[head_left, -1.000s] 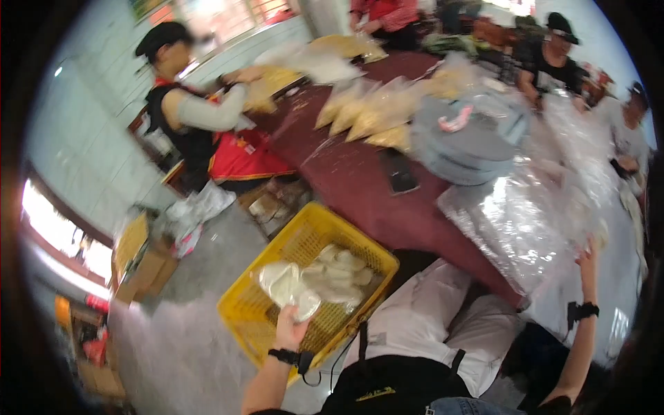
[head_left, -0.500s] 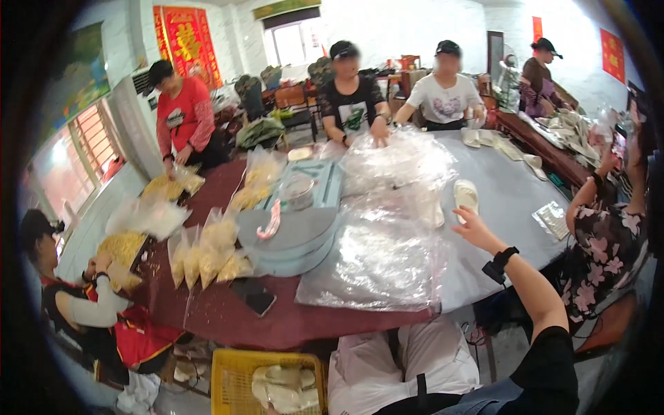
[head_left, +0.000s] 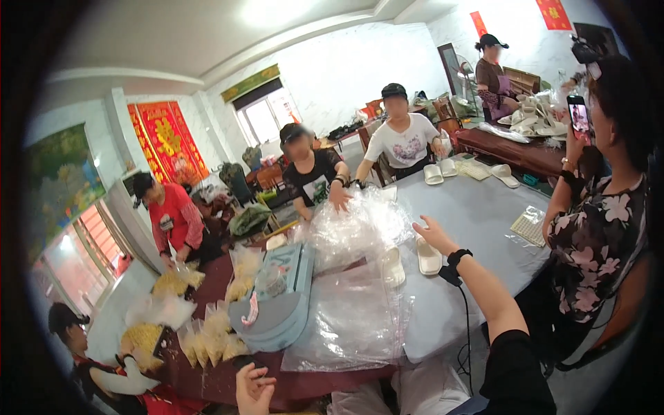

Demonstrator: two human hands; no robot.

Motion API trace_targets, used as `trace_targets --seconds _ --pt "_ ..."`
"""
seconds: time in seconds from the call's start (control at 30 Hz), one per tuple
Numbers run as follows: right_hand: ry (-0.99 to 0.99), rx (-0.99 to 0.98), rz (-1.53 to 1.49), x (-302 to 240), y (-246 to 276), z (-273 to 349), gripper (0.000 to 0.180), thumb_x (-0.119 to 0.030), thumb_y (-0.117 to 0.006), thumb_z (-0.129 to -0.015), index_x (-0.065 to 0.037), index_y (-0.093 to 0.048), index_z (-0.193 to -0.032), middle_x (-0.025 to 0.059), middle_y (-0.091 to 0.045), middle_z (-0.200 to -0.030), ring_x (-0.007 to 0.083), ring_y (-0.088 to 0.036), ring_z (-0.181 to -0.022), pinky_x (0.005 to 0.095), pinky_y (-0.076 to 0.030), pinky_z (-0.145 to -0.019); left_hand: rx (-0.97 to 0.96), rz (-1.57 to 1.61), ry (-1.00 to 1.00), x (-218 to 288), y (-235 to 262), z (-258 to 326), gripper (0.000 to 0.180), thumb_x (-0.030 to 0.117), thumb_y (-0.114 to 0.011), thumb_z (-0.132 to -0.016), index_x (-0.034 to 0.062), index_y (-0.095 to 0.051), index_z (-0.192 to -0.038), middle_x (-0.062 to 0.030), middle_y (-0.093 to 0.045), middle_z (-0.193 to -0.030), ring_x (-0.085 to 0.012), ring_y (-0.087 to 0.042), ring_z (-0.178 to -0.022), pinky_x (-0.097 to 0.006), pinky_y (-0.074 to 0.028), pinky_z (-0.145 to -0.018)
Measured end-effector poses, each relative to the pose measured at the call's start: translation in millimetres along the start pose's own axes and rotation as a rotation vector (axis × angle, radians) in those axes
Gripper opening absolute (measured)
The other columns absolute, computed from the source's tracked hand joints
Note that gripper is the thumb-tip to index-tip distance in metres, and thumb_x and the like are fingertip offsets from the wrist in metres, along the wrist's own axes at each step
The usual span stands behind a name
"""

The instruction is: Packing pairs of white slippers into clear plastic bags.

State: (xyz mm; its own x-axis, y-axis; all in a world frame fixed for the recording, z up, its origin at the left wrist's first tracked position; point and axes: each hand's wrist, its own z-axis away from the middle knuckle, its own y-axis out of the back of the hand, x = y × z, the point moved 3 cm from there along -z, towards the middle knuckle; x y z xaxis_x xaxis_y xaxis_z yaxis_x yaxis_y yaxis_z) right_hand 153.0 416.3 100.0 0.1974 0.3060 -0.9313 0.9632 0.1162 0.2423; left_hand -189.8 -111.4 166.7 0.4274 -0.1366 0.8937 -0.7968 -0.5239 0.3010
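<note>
My right hand (head_left: pixel 436 238) is stretched out over the grey tabletop, fingers apart and holding nothing. Just beyond and below its fingers lies a cream slipper (head_left: pixel 429 256), with a second slipper (head_left: pixel 393 267) to the left beside the plastic. Low in the picture, my left hand (head_left: pixel 254 391) is raised near the table's front edge, its fingers loosely bent and apart with nothing between them. Between my hands a large clear plastic sheet (head_left: pixel 346 321) lies flat. Behind it is a crumpled pile of clear plastic (head_left: pixel 356 225), which a person in black touches.
A blue-grey plastic case (head_left: pixel 294 294) stands left of the plastic sheet. Several bags of yellow pieces (head_left: pixel 213 339) are further left. More slippers (head_left: pixel 433 174) lie at the far right edge, near a bagged item (head_left: pixel 531 225). A person at right holds up a phone (head_left: pixel 578 116).
The view has tilted and swung right. My left hand has come into sight at the lower edge. The yellow basket of slippers is out of view. My right hand remains outstretched by the slippers.
</note>
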Motion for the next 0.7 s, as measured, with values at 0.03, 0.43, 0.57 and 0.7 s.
trace_targets --seconds 0.03,0.43,0.57,0.7 --pt "0.002 0.019 -0.017 8 8 -7 0.076 -0.05 -0.062 -0.095 0.004 -0.044 -0.145 0.026 -0.046 -0.147 0.036 -0.043 -0.139 0.0402 -0.035 -0.114 -0.033 0.041 -0.006 14 -9 -19 0.055 0.0 -0.061 -0.096 0.0046 -0.038 -0.146 -0.0136 -0.057 -0.129 -0.0224 -0.064 -0.108 -0.035 -0.052 -0.093" --pt "0.376 0.215 0.453 11 -13 -45 0.077 -0.057 -0.065 -0.09 -0.016 -0.041 -0.151 0.0142 -0.027 -0.162 0.0317 -0.03 -0.148 0.057 -0.026 -0.114 -0.222 0.173 0.162 31 -82 -168 0.063 -0.001 -0.064 -0.093 0.0053 -0.029 -0.145 -0.0225 -0.052 -0.13 -0.0319 -0.068 -0.105 -0.04 -0.058 -0.087" --pt "0.949 -0.059 0.823 -52 -58 -24 0.064 -0.049 -0.065 -0.092 -0.033 -0.044 -0.149 -0.001 -0.032 -0.162 0.0248 -0.029 -0.149 0.0635 -0.024 -0.11 -0.244 0.181 0.253 -10 -97 -188 0.063 0.0 -0.064 -0.093 0.0054 -0.03 -0.145 -0.0223 -0.052 -0.131 -0.0331 -0.068 -0.105 -0.041 -0.058 -0.086" --pt "1.011 -0.062 0.83 -35 -90 -42 0.062 -0.047 -0.062 -0.094 -0.036 -0.04 -0.151 -0.0026 -0.048 -0.15 0.0201 -0.033 -0.146 0.0616 -0.025 -0.109 -0.34 0.188 0.343 -29 -125 -172 0.057 0.0 -0.062 -0.095 0.003 -0.035 -0.145 -0.0162 -0.056 -0.129 -0.0276 -0.066 -0.106 -0.039 -0.056 -0.088"
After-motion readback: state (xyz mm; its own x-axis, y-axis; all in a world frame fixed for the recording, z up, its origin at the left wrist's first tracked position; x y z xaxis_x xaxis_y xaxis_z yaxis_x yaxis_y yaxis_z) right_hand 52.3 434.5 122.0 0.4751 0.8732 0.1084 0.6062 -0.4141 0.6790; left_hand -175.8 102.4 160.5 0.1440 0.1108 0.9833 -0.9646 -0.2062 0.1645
